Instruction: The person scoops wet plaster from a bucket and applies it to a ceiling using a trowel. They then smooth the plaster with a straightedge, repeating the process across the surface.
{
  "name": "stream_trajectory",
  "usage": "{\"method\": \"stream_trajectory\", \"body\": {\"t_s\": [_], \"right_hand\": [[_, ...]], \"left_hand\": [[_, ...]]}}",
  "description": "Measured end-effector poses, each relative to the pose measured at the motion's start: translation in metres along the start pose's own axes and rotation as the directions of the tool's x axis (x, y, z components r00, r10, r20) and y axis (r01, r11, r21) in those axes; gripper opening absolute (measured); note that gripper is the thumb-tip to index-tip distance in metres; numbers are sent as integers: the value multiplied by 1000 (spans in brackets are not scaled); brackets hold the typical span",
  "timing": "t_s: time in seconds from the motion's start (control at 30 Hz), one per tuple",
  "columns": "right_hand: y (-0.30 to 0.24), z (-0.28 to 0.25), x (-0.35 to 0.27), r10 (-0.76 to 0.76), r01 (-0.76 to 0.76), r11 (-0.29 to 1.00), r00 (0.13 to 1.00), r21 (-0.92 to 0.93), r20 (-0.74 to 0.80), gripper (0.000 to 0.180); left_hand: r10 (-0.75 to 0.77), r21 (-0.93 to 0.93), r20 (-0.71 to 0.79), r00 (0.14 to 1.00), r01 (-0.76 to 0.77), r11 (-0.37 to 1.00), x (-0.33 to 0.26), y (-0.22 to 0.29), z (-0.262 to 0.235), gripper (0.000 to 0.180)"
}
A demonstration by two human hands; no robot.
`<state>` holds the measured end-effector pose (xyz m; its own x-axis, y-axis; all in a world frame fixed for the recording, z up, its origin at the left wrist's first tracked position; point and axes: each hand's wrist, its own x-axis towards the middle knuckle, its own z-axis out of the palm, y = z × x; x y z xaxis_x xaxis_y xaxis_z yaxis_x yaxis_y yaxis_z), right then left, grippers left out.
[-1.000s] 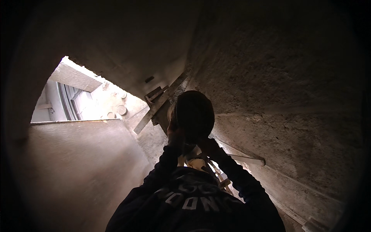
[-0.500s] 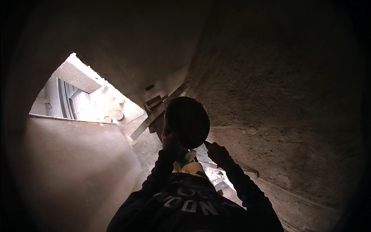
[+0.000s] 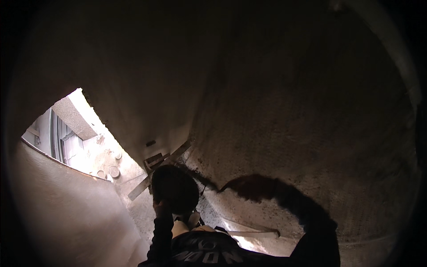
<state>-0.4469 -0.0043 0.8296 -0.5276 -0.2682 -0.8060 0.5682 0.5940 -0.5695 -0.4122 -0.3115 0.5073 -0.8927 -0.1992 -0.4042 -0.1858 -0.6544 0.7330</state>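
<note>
A dark round pan (image 3: 175,189) is held by its near left edge in my left hand (image 3: 162,208), low in front of my body. The pan's contents are lost in shadow. Out to the right, my right hand (image 3: 255,187) is closed around the handle of a trowel (image 3: 207,181). Its thin bent neck and dark blade point left toward the pan, alongside the rough wall (image 3: 284,133). Motion smears this hand and the tool, so whether the blade carries anything cannot be made out.
Bright light enters by an opening (image 3: 80,133) at the left, where round containers (image 3: 114,171) stand outside. A smooth pale wall (image 3: 75,209) rises below it. Wooden pieces (image 3: 140,187) lie beyond the pan, and a long bar (image 3: 253,233) lies low on the right.
My right hand has swung away from the pan, rightward and up to the wall, with the trowel. The pan and my left hand now appear lower and further left as the view has shifted.
</note>
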Motion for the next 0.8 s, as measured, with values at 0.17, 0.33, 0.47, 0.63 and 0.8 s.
{"method": "stream_trajectory", "body": {"t_s": [0.17,0.33,0.47,0.63,0.8], "right_hand": [[-29,-190,-92,-294,154,956,521,-250,-802,38],[-62,-165,-170,-558,308,818,222,-486,-799,39],[-17,-90,-133,-649,259,755,429,-603,-628,40],[123,15,21,-576,200,627,770,-753,-276,34],[174,111,116,-548,50,446,805,-894,-228,35]], "left_hand": [[13,42,-93,996,-9,999,-18,-8,-29,51],[76,61,-120,990,-69,996,-33,-12,-43,49],[7,19,-108,994,-5,1000,-45,-4,-29,50],[-16,6,2,1000,16,1000,-47,-13,9,50],[-15,70,143,990,5,998,-77,-3,63,48]]}}
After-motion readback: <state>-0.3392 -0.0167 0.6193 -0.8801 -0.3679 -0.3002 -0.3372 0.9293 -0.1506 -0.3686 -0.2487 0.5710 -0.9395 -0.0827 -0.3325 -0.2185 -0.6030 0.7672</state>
